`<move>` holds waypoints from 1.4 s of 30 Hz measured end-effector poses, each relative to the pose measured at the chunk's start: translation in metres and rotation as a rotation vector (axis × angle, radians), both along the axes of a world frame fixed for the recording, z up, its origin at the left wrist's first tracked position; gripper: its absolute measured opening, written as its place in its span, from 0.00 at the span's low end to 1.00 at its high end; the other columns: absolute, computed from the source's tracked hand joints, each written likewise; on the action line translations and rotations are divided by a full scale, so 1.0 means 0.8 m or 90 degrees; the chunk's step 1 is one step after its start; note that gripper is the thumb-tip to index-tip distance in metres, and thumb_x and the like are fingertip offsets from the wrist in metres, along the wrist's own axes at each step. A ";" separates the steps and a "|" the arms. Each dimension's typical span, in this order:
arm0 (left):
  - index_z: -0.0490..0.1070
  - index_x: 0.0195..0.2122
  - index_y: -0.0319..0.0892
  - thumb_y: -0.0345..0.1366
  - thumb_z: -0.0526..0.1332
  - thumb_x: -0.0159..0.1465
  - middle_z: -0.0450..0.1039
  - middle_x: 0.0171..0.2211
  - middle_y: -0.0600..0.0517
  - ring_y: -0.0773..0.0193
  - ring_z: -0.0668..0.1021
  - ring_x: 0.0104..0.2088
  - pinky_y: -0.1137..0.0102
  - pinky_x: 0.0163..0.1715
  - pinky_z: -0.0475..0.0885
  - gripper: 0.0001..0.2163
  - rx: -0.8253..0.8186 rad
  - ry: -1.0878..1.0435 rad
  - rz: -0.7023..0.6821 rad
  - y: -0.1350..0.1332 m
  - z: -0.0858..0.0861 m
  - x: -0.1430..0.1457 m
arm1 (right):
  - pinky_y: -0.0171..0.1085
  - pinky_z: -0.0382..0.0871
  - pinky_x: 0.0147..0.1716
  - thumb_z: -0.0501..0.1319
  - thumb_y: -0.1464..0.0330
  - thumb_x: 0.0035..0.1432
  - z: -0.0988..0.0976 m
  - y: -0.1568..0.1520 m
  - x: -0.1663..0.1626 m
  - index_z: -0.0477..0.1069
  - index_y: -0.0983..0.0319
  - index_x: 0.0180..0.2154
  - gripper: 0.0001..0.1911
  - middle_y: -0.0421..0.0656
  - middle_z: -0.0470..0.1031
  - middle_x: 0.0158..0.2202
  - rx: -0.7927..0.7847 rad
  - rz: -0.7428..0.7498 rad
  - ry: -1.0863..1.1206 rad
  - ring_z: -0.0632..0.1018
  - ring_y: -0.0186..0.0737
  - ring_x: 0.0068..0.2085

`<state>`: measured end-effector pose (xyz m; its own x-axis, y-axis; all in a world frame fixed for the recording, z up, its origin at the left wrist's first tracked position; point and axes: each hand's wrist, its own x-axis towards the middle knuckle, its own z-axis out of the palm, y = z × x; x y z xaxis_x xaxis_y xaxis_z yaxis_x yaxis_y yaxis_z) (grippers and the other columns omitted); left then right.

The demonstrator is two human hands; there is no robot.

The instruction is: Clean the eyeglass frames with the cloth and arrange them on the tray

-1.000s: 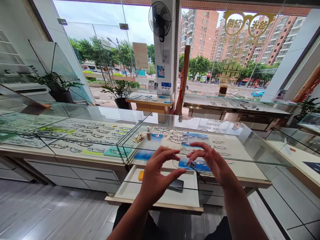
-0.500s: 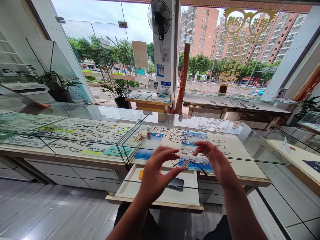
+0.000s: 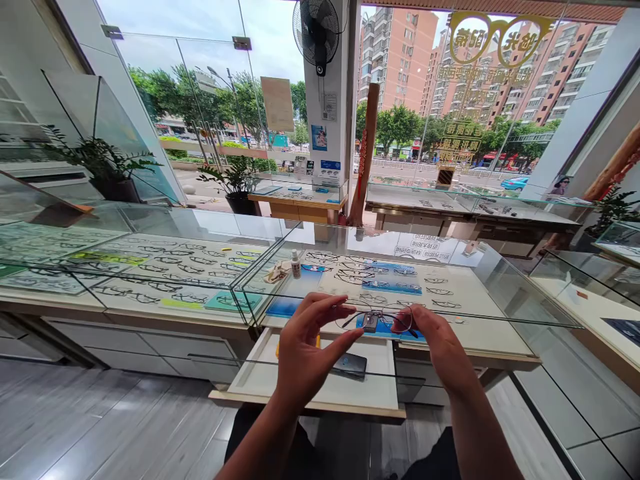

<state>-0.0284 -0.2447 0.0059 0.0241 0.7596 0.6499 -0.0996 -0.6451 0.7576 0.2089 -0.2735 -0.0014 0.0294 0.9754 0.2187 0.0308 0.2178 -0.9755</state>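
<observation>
A pair of thin-rimmed eyeglasses (image 3: 383,313) is held up in front of me over the open drawer. A small grey square tag (image 3: 370,323) shows near the middle, and the dark temple ends point out to the sides. My left hand (image 3: 311,347) holds one rim between its thumb and the fingers above, curved like a C. At the other rim my right hand (image 3: 431,337) closes in a pinch, its fingertips partly behind the lens. Below lies a dark phone (image 3: 351,366) in the white drawer (image 3: 360,397), beside a yellow object (image 3: 285,348) partly hidden by my left hand.
Glass display cases (image 3: 260,277) holding several rows of eyeglasses stand before me and to the left. A small spray bottle (image 3: 295,265) and a crumpled beige cloth (image 3: 278,272) are nearby. Another glass case (image 3: 590,293) stands on the right. Plants and a wall fan (image 3: 317,33) are beyond.
My right hand has come down from above, and its spread fingers have closed on the right rim of the eyeglasses. The left hand stays nearly in place.
</observation>
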 end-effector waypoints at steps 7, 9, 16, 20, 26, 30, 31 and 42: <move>0.83 0.54 0.47 0.38 0.79 0.60 0.79 0.47 0.46 0.53 0.84 0.49 0.60 0.53 0.84 0.21 0.020 0.101 0.087 0.000 -0.002 -0.005 | 0.46 0.72 0.53 0.60 0.46 0.71 -0.011 0.005 -0.004 0.82 0.57 0.41 0.24 0.45 0.81 0.39 0.021 -0.004 0.080 0.79 0.48 0.45; 0.83 0.54 0.48 0.40 0.78 0.60 0.80 0.47 0.46 0.53 0.84 0.50 0.59 0.54 0.82 0.20 0.019 0.122 0.108 0.001 -0.003 -0.006 | 0.45 0.73 0.50 0.60 0.47 0.71 -0.012 0.006 -0.006 0.83 0.58 0.40 0.24 0.45 0.80 0.37 0.040 0.006 0.089 0.79 0.47 0.43; 0.81 0.56 0.45 0.43 0.77 0.61 0.84 0.46 0.44 0.51 0.85 0.49 0.58 0.54 0.82 0.22 -0.036 0.105 0.054 0.006 -0.010 -0.007 | 0.42 0.71 0.48 0.60 0.49 0.72 -0.018 0.006 -0.002 0.83 0.58 0.38 0.22 0.44 0.80 0.36 0.040 0.049 0.104 0.79 0.45 0.41; 0.81 0.56 0.45 0.43 0.78 0.61 0.84 0.45 0.45 0.53 0.85 0.48 0.59 0.53 0.81 0.23 -0.004 0.160 -0.004 0.009 -0.007 -0.014 | 0.41 0.71 0.48 0.62 0.48 0.69 -0.014 0.011 0.008 0.82 0.58 0.41 0.22 0.44 0.82 0.39 -0.013 0.114 0.122 0.79 0.45 0.43; 0.79 0.61 0.51 0.41 0.77 0.63 0.84 0.48 0.45 0.54 0.85 0.49 0.59 0.54 0.80 0.25 0.035 0.312 -0.107 0.013 0.005 -0.030 | 0.40 0.72 0.46 0.72 0.52 0.60 -0.006 0.023 0.001 0.83 0.59 0.42 0.18 0.43 0.81 0.40 -0.111 0.260 -0.016 0.79 0.43 0.42; 0.78 0.63 0.52 0.41 0.77 0.62 0.84 0.48 0.45 0.52 0.85 0.49 0.58 0.55 0.80 0.27 0.027 0.346 -0.132 0.017 0.000 -0.039 | 0.39 0.73 0.41 0.75 0.52 0.57 -0.012 0.027 -0.012 0.82 0.60 0.40 0.19 0.42 0.80 0.37 -0.117 0.268 -0.008 0.77 0.40 0.38; 0.78 0.63 0.51 0.41 0.77 0.62 0.84 0.48 0.45 0.52 0.85 0.49 0.57 0.55 0.80 0.27 0.022 0.348 -0.130 0.017 -0.002 -0.041 | 0.38 0.72 0.40 0.76 0.52 0.56 -0.014 0.027 -0.015 0.82 0.60 0.39 0.19 0.42 0.80 0.37 -0.114 0.267 0.003 0.77 0.40 0.38; 0.75 0.66 0.50 0.41 0.75 0.65 0.82 0.51 0.45 0.53 0.83 0.53 0.57 0.58 0.76 0.28 0.005 0.337 -0.105 0.024 -0.022 -0.049 | 0.38 0.69 0.36 0.76 0.52 0.57 -0.029 0.032 -0.029 0.83 0.62 0.33 0.18 0.43 0.82 0.32 -0.104 0.236 -0.011 0.77 0.39 0.34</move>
<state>-0.0679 -0.2251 -0.0116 0.4669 0.7133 0.5227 0.1938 -0.6592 0.7265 0.1860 -0.2481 -0.0249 -0.3336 0.9410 0.0575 -0.0040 0.0596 -0.9982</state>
